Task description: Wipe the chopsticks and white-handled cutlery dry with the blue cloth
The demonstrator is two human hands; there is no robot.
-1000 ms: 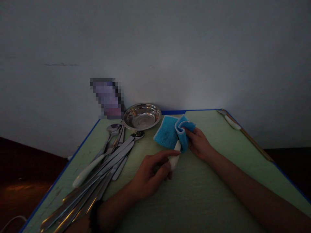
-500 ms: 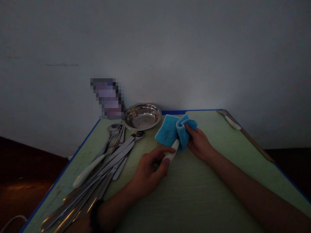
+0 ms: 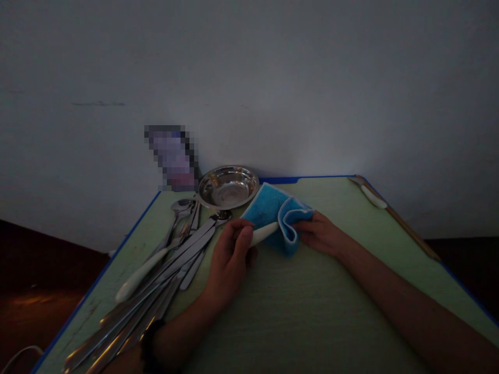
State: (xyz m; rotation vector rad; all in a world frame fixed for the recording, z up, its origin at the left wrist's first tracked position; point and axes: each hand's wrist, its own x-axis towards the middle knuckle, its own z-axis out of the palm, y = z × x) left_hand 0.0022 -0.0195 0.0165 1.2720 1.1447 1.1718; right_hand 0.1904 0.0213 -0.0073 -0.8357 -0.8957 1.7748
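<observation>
My left hand [image 3: 232, 254] is closed on a white-handled utensil [image 3: 265, 234], with the thumb on top of the handle. The utensil's far end is hidden in the folds of a blue cloth [image 3: 268, 200] with a pale edge, so its kind does not show. My right hand [image 3: 322, 234] grips the right side of that cloth, its fingers partly tucked behind the fabric. A fold of the cloth wraps round the utensil above the table.
A shiny metal bowl [image 3: 228, 189] stands at the back edge. Left of my left hand lies a pile of metal cutlery [image 3: 175, 265], including another white handle [image 3: 140, 275]. Against the wall leans a blurred-out phone-like object [image 3: 173, 158]. One more white-handled utensil [image 3: 373, 197] rests at the right edge.
My left hand has moved left and turned, and the white handle now lies flatter. The cloth has shifted slightly and its fold has opened toward me. My right hand has moved slightly.
</observation>
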